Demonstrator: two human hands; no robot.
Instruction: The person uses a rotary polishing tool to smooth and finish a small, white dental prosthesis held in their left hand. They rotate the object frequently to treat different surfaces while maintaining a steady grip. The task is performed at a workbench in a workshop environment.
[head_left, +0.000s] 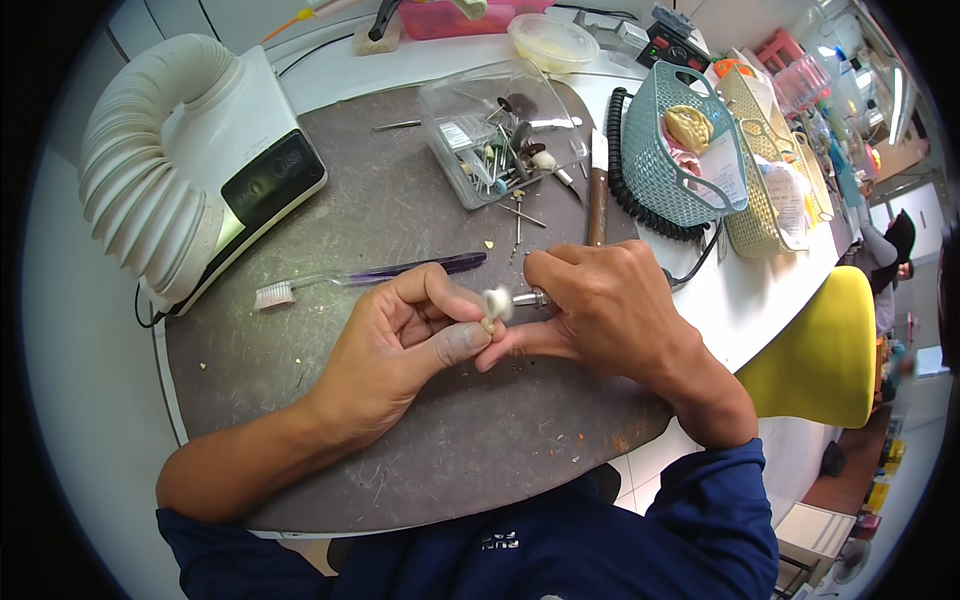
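Observation:
Over the middle of the grey work mat, my left hand [395, 345] pinches a small tooth-coloured dental crown [488, 325] between thumb and fingertips. My right hand [620, 305] is wrapped round a metal rotary handpiece [530, 298], most of which the fingers hide. A fuzzy white polishing wheel [498, 303] on its tip, blurred as if spinning, is at the crown; whether it touches cannot be made out. The right thumb reaches under the tool close to the left fingertips. Beyond my left hand lies a toothbrush [380, 274] with a purple handle.
A clear plastic box [445, 130] of rotary bits stands at the back, with loose bits before it. A wooden-handled knife [597, 205] and coiled black cord [618, 165] lie near the teal basket [640, 150]. A white machine with a ribbed hose [140, 190] occupies the left.

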